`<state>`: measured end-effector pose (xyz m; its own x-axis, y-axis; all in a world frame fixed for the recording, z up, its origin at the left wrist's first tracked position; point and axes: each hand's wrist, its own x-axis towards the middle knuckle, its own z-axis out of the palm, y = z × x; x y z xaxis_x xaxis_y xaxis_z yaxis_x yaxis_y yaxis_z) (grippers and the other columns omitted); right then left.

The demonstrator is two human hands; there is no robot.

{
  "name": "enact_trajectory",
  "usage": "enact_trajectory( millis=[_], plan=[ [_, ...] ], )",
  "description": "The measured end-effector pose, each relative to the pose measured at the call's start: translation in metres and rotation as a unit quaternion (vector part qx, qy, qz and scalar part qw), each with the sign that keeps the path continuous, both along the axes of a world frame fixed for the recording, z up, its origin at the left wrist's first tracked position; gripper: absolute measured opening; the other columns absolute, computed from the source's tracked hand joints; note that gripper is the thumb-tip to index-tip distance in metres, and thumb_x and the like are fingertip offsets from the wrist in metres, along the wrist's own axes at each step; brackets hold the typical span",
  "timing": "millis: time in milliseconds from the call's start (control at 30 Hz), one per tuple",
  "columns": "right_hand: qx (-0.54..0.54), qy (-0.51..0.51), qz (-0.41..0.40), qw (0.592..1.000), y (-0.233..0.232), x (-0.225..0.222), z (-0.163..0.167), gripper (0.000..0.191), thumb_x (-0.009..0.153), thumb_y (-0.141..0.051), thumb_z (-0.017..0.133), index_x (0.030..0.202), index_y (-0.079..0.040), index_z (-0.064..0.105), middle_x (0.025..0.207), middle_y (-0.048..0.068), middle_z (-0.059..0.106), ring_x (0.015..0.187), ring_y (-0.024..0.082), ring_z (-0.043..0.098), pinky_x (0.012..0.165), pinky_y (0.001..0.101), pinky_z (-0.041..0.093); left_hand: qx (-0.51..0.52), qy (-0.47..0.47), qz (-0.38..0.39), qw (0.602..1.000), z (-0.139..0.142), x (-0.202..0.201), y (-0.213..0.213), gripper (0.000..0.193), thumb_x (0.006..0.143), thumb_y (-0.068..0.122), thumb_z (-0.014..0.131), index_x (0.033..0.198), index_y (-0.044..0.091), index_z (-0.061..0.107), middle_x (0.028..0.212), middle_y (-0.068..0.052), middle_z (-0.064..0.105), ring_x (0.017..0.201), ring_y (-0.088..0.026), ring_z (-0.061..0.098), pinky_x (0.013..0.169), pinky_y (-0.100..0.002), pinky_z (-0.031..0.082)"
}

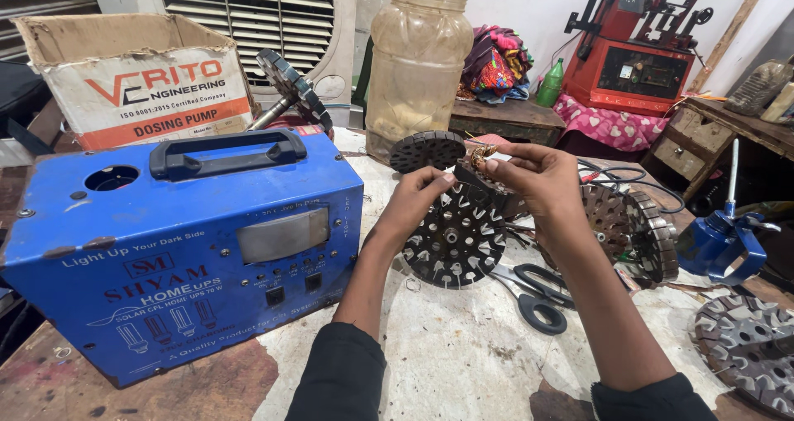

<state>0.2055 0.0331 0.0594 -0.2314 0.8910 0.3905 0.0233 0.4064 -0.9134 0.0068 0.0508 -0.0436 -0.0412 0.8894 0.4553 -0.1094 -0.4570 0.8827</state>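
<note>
A single head-worn camera looked down and forward from just above the person's own forearms, close to the surface [463, 346]. It faced the far wall, with a blue metal box [178, 255] near on the left and a red machine [637, 57] far right.

Five stators [453, 237], one scissors [536, 295]

— What are the hands doing?
— The left hand [418, 196] and right hand [536, 181] pinch a dark toothed stator piece [488, 185], raised above a round slotted stator core [455, 235] on the tabletop [463, 346].
— And nearby?
— Black-handled scissors [533, 293] lie just beside that core; a blue metal box with a handle [178, 251] stands on the left, a big plastic jar [418, 61] behind.
</note>
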Motion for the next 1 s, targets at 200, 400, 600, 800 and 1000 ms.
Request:
enact_trajectory(
  millis=[200,400,600,800,1000],
  plan=[
    [0.066,-0.02,-0.014,0.998,-0.002,-0.003,0.001,0.03,0.087,-0.007,0.078,0.113,0.009,0.073,0.094,0.012,0.078,0.077,0.008,0.072,0.063,0.0202,0.056,-0.065,-0.068,-0.042,0.995,0.001,-0.003,-0.004,0.024,0.097,0.025,0.063,0.103,0.004,0.074,0.093,-0.001,0.073,0.089,-0.009,0.066,0.082,-0.026,0.051],
    [0.11,-0.026,0.004,0.994,-0.008,-0.006,0.004,0.027,0.092,-0.005,0.074,0.114,0.01,0.07,0.096,0.014,0.078,0.084,0.012,0.075,0.072,0.0249,0.059,0.026,-0.004,-0.007,1.0,0.002,0.0,0.005,0.024,0.099,0.021,0.062,0.101,0.0,0.075,0.096,-0.002,0.075,0.091,-0.008,0.066,0.086,-0.025,0.049],
    [0.135,-0.017,0.1,0.986,-0.005,-0.006,0.005,0.031,0.091,0.0,0.071,0.121,0.008,0.067,0.11,0.013,0.076,0.098,0.015,0.075,0.087,0.0261,0.061,0.03,0.139,0.138,0.98,0.02,0.007,-0.014,0.024,0.094,0.02,0.065,0.109,0.003,0.074,0.086,-0.007,0.074,0.077,-0.011,0.064,0.072,-0.029,0.051],
    [0.132,-0.057,0.117,0.983,-0.001,-0.01,0.001,0.034,0.088,0.006,0.071,0.122,0.005,0.067,0.112,0.008,0.074,0.1,0.011,0.071,0.089,0.0254,0.059,0.156,0.013,0.102,0.982,0.049,0.016,-0.03,0.021,0.098,0.019,0.066,0.109,0.003,0.073,0.094,-0.001,0.076,0.087,-0.007,0.07,0.081,-0.025,0.056],
    [0.187,-0.163,0.028,0.968,-0.013,-0.01,0.007,0.034,0.089,0.003,0.074,0.123,0.0,0.07,0.103,0.009,0.078,0.093,0.009,0.072,0.084,0.0259,0.06,0.172,0.006,0.085,0.981,0.046,0.021,-0.023,0.018,0.095,0.016,0.074,0.103,-0.001,0.074,0.092,-0.002,0.075,0.083,-0.005,0.068,0.077,-0.024,0.055]
  ],
)
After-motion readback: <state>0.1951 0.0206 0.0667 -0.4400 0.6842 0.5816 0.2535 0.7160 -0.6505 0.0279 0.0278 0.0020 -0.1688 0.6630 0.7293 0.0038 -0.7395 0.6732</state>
